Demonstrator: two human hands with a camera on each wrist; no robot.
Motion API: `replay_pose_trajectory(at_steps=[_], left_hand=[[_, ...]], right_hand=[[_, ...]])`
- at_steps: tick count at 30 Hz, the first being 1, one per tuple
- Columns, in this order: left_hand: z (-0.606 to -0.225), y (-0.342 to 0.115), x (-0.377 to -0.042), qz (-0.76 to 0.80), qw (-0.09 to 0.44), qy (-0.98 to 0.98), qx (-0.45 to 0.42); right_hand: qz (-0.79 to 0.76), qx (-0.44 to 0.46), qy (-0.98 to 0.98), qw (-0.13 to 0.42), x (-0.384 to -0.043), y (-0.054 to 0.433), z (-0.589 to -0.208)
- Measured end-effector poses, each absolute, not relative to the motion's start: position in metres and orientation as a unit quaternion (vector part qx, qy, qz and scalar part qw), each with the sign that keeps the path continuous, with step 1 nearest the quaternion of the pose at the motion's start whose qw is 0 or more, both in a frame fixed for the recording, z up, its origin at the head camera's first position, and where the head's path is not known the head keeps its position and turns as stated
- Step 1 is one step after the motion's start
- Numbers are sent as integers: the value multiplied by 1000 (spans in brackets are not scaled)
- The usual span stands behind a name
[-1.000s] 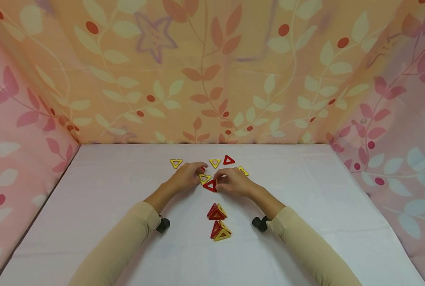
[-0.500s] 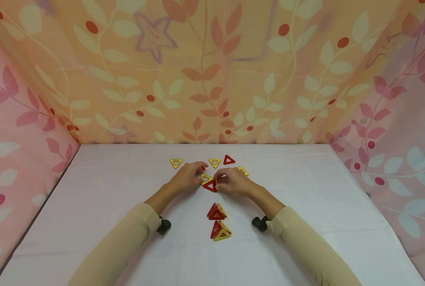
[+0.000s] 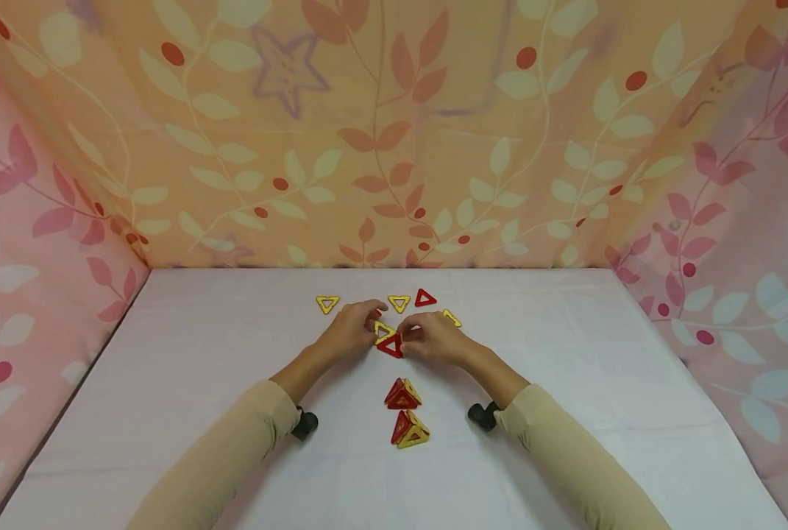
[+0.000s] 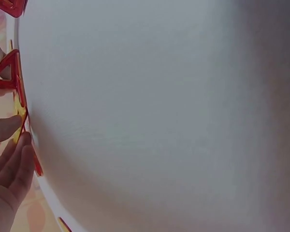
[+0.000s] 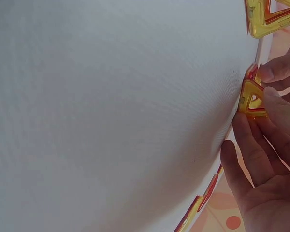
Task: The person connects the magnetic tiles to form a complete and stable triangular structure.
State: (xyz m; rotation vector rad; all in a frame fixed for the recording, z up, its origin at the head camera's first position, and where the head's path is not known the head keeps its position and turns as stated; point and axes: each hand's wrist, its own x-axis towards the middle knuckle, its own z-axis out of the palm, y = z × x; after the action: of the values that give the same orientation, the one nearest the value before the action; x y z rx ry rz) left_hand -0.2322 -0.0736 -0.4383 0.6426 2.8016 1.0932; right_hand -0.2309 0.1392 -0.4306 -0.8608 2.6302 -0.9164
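Over the far middle of the table, my left hand (image 3: 349, 329) pinches a yellow triangular magnetic tile (image 4: 20, 111) between thumb and fingers. Close by on the right, my right hand (image 3: 435, 338) holds another yellow triangular magnetic tile (image 5: 252, 92), tilted up off the table. Between the hands a red triangular tile (image 3: 388, 353) faces the camera, touching or nearly touching the left hand's tile. How these tiles join is partly hidden by fingers. Part of another red tile (image 4: 37, 164) shows below the left fingertips in the left wrist view.
Two red-and-yellow tile pyramids (image 3: 403, 403) (image 3: 412, 440) stand nearer the body on the white table (image 3: 201, 412). Beyond the hands lie loose yellow tiles (image 3: 328, 310) (image 3: 399, 310) and a red tile (image 3: 431, 302). A yellow tile (image 3: 453, 319) lies beside the right hand. Patterned cloth (image 3: 380, 147) encloses the table.
The yellow tile in my left hand has turned and shifted slightly right, against or close to the red tile. My right hand has stayed almost still.
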Motion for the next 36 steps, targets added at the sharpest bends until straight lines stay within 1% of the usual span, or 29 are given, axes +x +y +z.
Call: replay_pose_trajectory(at_steps=[14, 30, 36], left_hand=[[-438, -75, -231, 383, 33, 897, 217], [-436, -72, -227, 394, 65, 892, 213], [-437, -72, -228, 384, 59, 894, 224]], right_hand=[[-308, -286, 900, 115, -231, 138, -430], [-323, -283, 896, 111, -231, 140, -431], [-323, -284, 896, 108, -231, 139, -432]])
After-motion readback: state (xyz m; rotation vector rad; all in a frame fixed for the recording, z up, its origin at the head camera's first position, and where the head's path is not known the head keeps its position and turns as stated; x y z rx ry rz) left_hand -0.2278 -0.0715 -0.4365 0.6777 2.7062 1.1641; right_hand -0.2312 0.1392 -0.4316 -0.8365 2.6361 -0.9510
